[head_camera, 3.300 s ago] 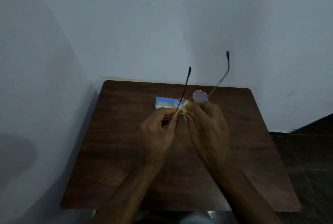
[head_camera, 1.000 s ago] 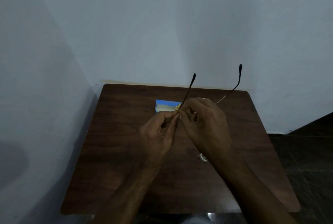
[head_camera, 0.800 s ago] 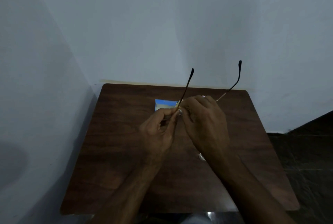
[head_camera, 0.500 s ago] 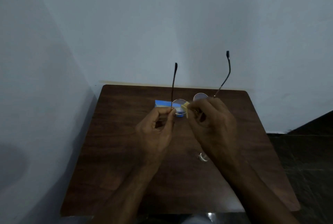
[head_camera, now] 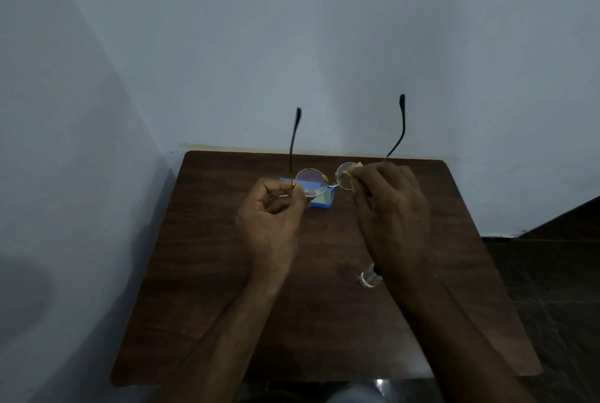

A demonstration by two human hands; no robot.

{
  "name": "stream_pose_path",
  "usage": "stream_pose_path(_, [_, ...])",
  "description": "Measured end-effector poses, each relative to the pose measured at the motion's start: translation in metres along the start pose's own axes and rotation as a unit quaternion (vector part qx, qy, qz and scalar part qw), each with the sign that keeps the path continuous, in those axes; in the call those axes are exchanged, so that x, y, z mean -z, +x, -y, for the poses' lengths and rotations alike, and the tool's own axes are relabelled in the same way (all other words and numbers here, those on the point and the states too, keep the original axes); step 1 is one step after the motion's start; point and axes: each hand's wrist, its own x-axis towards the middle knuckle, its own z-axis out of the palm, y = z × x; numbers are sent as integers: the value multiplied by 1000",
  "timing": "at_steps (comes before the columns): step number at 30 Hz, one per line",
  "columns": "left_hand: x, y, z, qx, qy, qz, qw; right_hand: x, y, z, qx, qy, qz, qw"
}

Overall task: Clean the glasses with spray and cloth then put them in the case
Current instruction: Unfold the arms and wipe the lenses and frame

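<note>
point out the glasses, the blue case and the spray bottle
glasses (head_camera: 311, 182): head view, left lens
blue case (head_camera: 321, 202): head view, near right corner
spray bottle (head_camera: 370, 278): head view, clear body

Your two forearms come into view bare from the bottom edge up to the wrists, no sleeves, and your left hand (head_camera: 271, 217) and right hand (head_camera: 391, 208) carry no gloves (rings or watch neither).

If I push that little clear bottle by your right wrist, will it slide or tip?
The bottle looks small and narrow, so a high push would likely tip it. Clear and seemingly round, it is probably light and may roll on the smooth table.
</note>
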Motion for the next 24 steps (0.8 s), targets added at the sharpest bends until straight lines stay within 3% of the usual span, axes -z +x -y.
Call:
stream_pose_path(8, [-1,-4,-1,6,-3,-9,1000,-6,-7,7,-1,-18,66,998])
stream_pose_path(24, [4,-11,-9,-125,47,0,991,-7,7,8,-39,-23,28,999])
